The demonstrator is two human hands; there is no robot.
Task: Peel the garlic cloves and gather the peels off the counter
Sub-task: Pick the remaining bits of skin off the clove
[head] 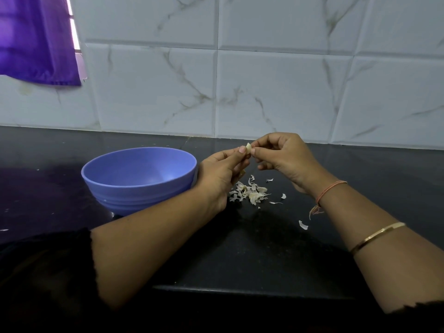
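above the middle of the worktop [264, 251], toward its back edge, a garlic clove [249, 147] was held between both hands, its long axis roughly upright. the left hand [219, 175] pinched it from the left with thumb and forefinger. the right hand [286, 159] had its fingers [256, 151] closed on the clove's right side, picking at the skin, i judged. directly below lay the peels [249, 192], a few strays nearer the front edge. a blue bowl [134, 193] stood just left of the left hand.
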